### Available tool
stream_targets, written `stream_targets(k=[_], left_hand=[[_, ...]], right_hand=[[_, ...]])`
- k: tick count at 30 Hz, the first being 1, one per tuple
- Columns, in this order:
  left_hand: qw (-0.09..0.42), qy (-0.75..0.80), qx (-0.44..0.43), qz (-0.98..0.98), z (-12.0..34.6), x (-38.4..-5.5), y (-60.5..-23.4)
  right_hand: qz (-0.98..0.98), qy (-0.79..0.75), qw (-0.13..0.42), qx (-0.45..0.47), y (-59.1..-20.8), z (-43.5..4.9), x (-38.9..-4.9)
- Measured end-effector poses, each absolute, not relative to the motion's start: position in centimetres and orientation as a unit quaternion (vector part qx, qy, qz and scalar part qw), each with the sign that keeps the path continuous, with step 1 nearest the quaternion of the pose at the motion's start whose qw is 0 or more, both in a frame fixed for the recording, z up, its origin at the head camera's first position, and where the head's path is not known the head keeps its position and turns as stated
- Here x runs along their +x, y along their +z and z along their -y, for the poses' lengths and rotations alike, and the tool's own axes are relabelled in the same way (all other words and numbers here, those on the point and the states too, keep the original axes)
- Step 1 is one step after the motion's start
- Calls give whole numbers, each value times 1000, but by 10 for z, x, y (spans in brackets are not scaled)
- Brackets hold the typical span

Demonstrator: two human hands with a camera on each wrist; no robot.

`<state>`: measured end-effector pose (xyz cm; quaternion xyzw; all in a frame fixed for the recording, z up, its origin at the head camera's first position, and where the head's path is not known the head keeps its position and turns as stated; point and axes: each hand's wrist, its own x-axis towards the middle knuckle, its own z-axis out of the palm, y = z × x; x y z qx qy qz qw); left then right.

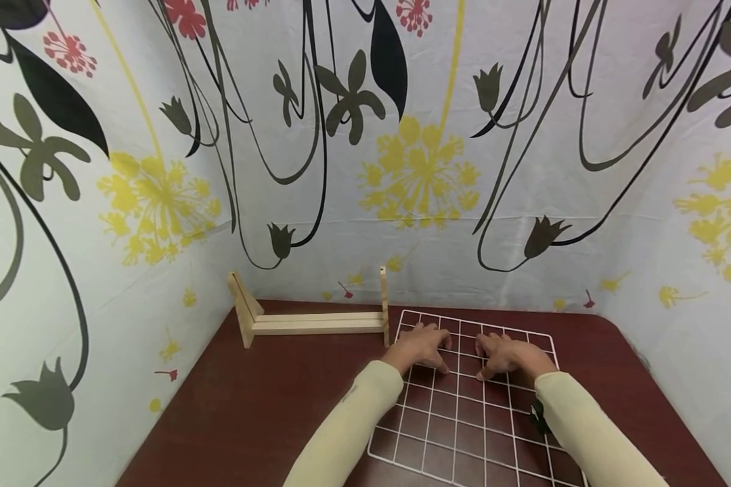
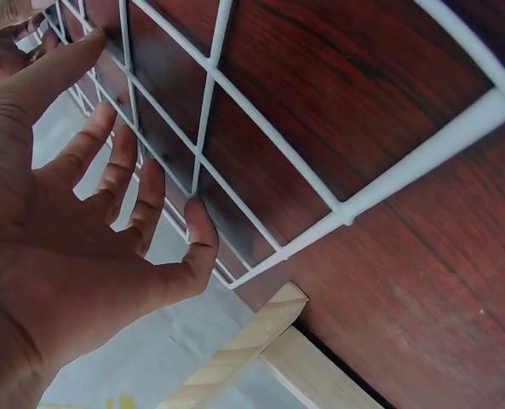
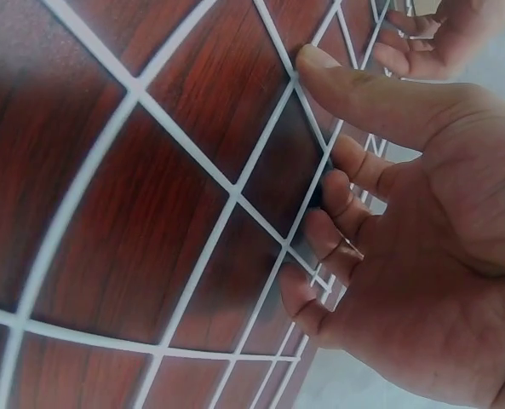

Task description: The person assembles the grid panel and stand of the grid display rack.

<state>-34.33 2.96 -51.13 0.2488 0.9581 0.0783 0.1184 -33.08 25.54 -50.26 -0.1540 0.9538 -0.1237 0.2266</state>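
Observation:
A white wire grid panel (image 1: 456,421) lies on the dark red wooden table. Over its far left part is my left hand (image 1: 423,346), palm down, with the fingers spread and slightly bent. In the left wrist view, the fingertips of the left hand (image 2: 90,239) are at the wires, and nothing is gripped. My right hand (image 1: 507,355) is over the far right part of the panel in a similar pose. The right wrist view shows the right thumb (image 3: 329,77) at a wire crossing and the other fingertips of this hand loosely bent against the mesh.
A pale wooden stand (image 1: 317,325), two uprights joined by a crossbar, stands at the table's back left, close to the panel's far left corner. The table (image 1: 262,412) reaches a flower-printed cloth (image 1: 341,189) hung behind and at both sides.

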Motion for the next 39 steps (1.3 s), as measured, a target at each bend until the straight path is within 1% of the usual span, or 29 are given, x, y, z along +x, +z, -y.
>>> stream_targets(k=[5,10,13,16,20,24,30,37,39], left_hand=[[110,73,259,-957,-29,-343,-514],[81,59,267,-959,-27,-341,-518],[64,57,272,-959,-25,-339,-520],[50,57,273,-959,-23,-336,-520],[26,61,276,-959,-20,-331,-519],[-22,78,291,-953,-11,-326,-523],[-104,112,328,-932,7,-317,-531],[-142,158,322,-923,19,-305,-535],[-159,159,317,-921,20,-301,-534]], right_hand=[[-950,-127,237,-156,-500,-257,-327],[-946,-143,248,-151,-497,-261,-323],[-936,-187,262,-142,-494,-263,-319],[-926,-231,258,-149,-493,-262,-314],[-913,-292,224,-176,-494,-264,-304],[-896,-344,191,-208,-496,-270,-296],[-899,-342,138,-236,-494,-273,-288],[-909,-330,75,-244,-487,-270,-274],[-912,-324,52,-246,-484,-268,-270]])
